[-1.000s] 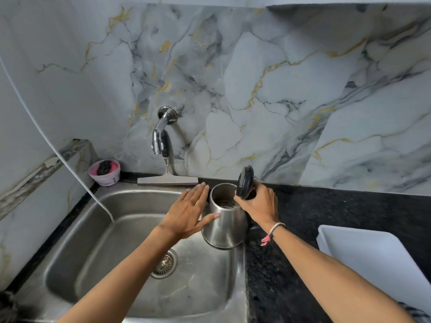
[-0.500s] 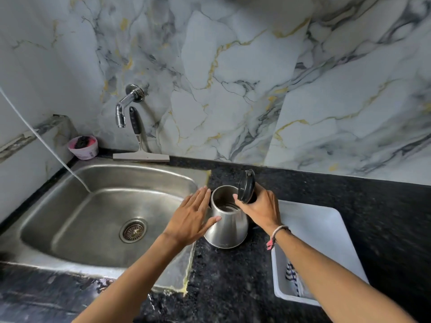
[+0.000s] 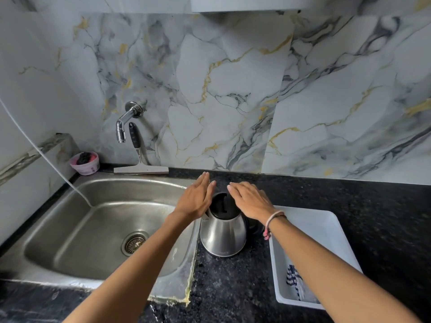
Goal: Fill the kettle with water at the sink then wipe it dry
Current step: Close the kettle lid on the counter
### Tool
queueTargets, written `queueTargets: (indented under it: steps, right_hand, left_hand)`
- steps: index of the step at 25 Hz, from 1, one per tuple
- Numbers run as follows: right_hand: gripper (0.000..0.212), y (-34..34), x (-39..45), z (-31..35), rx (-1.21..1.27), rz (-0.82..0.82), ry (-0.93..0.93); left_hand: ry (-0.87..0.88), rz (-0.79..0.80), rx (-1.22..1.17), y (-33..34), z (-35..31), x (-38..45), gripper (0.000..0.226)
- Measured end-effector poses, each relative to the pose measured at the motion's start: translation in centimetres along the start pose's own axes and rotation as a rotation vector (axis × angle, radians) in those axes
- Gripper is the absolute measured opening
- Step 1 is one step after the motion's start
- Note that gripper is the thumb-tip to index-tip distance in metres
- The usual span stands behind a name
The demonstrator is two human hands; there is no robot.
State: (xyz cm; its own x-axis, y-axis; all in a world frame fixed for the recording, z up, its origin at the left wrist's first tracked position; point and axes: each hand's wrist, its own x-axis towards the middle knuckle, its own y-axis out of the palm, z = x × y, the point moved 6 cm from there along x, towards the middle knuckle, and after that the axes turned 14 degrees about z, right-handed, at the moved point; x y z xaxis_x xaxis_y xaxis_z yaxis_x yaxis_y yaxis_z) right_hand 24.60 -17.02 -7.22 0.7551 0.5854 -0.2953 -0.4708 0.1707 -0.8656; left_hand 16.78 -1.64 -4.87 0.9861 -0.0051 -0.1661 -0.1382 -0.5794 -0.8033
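We've got the steel kettle (image 3: pixel 223 231) standing upright on the speckled black counter (image 3: pixel 233 287), just beside the sink (image 3: pixel 98 229), its black lid (image 3: pixel 222 205) down. Our left hand (image 3: pixel 195 199) and right hand (image 3: pixel 250 199) hover flat, fingers straight and together, gripping nothing. Filling looks done; next we'd reach the striped cloth (image 3: pixel 295 282) in the white tray (image 3: pixel 326 227).

A brushed, shiny metal kettle (image 3: pixel 223 236) with a matt black plastic lid (image 3: pixel 222 206) is seen; the bench (image 3: pixel 233 287) is polished, speckled black stone, and the sink (image 3: pixel 70 229) dull steel.
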Motion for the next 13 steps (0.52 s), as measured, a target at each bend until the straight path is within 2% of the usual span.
queueTargets:
  steps: [4, 8, 10, 13]
  right_hand:
    - [0.062, 1.9, 1.3, 0.9, -0.09, 0.004, 0.175]
    - [0.063, 2.5, 1.5, 0.6, -0.121, 0.005, 0.227]
    - [0.059, 2.2, 1.4, 0.8, -0.078, 0.004, 0.166]
    - [0.04, 0.1, -0.4, -0.5, 0.198, -0.117, -0.081]
  left_hand:
    - [-0.171, 0.127, 0.071, 2.4, 0.9, 3.3, 0.066]
    - [-0.227, 0.147, 0.104, 4.3, 2.7, 3.9, 0.066]
    - [-0.233, 0.123, 0.134, 3.8, 2.2, 3.8, 0.066]
    - [-0.152, -0.034, 0.26, 2.2, -0.2, 2.9, 0.062]
